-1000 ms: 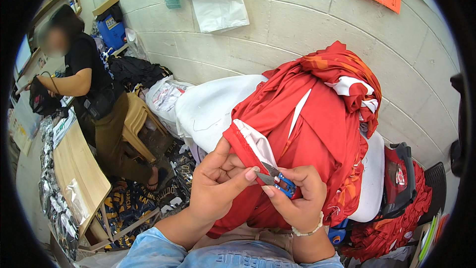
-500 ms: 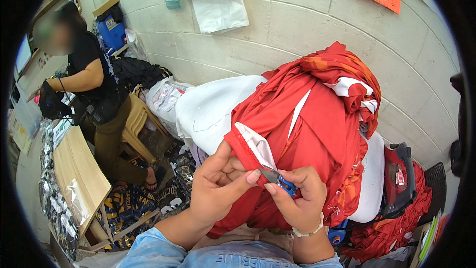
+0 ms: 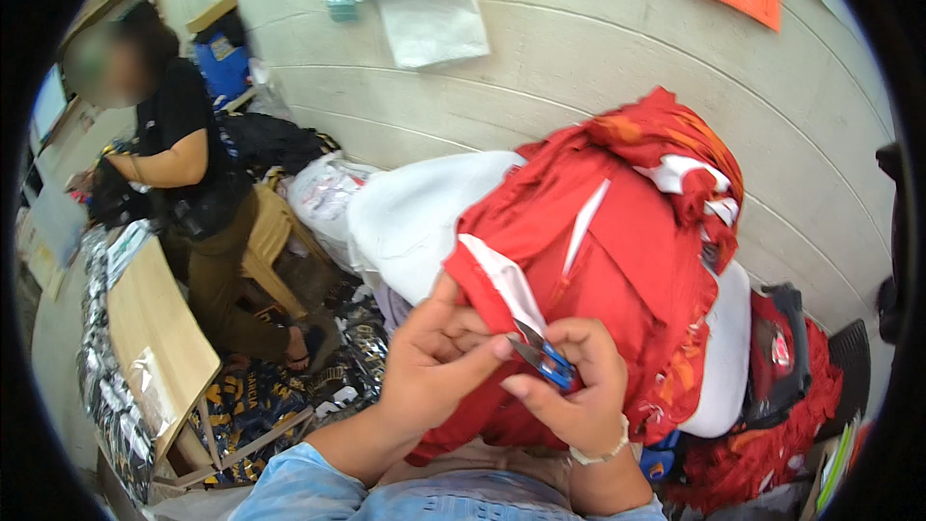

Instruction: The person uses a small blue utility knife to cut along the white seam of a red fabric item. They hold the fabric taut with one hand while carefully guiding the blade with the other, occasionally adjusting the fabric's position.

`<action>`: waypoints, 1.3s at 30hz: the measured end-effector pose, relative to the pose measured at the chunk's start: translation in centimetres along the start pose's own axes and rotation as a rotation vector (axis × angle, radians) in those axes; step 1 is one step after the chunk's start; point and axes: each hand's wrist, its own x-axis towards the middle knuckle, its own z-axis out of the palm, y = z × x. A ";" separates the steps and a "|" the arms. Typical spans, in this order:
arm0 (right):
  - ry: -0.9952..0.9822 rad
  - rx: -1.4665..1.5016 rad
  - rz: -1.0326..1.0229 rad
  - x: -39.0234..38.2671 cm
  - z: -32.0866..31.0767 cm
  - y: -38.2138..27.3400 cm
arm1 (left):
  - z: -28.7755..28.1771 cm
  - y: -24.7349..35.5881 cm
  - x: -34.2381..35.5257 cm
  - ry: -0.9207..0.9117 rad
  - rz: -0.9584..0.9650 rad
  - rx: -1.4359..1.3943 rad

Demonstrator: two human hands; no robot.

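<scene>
My left hand (image 3: 432,364) is closed on the edge of a red garment (image 3: 632,260), fingers and thumb pinching its hem. Beside that hem shows a white strip of the cloth (image 3: 503,282). In my right hand (image 3: 586,396) sits a small pair of thread snips (image 3: 554,367) with blue handles. Their dark metal blades stand apart and point toward my left fingertips, close to the hem. The garment lies heaped over a white padded board (image 3: 424,212), with orange patterned and white parts bunched at its far end.
A steam iron (image 3: 772,352) stands right of the board, above more red cloth (image 3: 743,463). At left a person (image 3: 188,174) in black handles a dark item by a yellow plastic chair (image 3: 275,246). A wooden table (image 3: 159,333) and packed dark garments (image 3: 256,415) lie nearer me.
The snips' blades have spread apart and drawn slightly away from the hem. My left hand keeps its pinch on the garment. At left, the person's arms and dark item have shifted.
</scene>
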 end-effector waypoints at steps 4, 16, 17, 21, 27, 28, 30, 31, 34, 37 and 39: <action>0.082 0.157 0.160 -0.2 0.6 -0.3 | -0.2 0.2 0.2 0.050 -0.082 -0.072; 0.196 0.143 0.130 0.0 1.7 -0.5 | -0.4 0.8 0.3 -0.023 -0.206 -0.216; 0.182 0.106 0.122 0.0 1.7 -0.4 | -0.3 0.7 0.3 -0.023 -0.179 -0.238; 0.124 0.040 0.032 -0.2 0.9 -0.5 | -0.5 0.6 0.3 0.062 -0.194 -0.291; -0.051 -0.027 0.019 -0.5 -0.6 0.0 | -0.6 -0.1 1.0 0.148 -0.123 -0.363; -0.063 -0.036 0.011 -0.4 -0.8 0.0 | -0.7 0.0 1.0 0.146 -0.120 -0.313; -0.056 0.000 0.043 -0.2 -1.1 -0.2 | -0.5 0.0 1.0 0.169 -0.107 -0.237; -0.028 0.044 0.069 -0.2 -0.9 -0.2 | -0.4 0.0 0.9 0.154 -0.100 -0.227; 0.000 0.143 0.043 -0.1 -0.7 -0.6 | -0.4 0.4 0.6 0.129 -0.085 -0.190; 0.038 0.050 -0.030 0.0 -0.4 -0.4 | -0.2 0.5 0.5 0.121 -0.063 -0.210; 0.052 -0.065 -0.126 0.2 -0.4 -0.2 | -0.2 0.5 0.5 0.114 -0.069 -0.182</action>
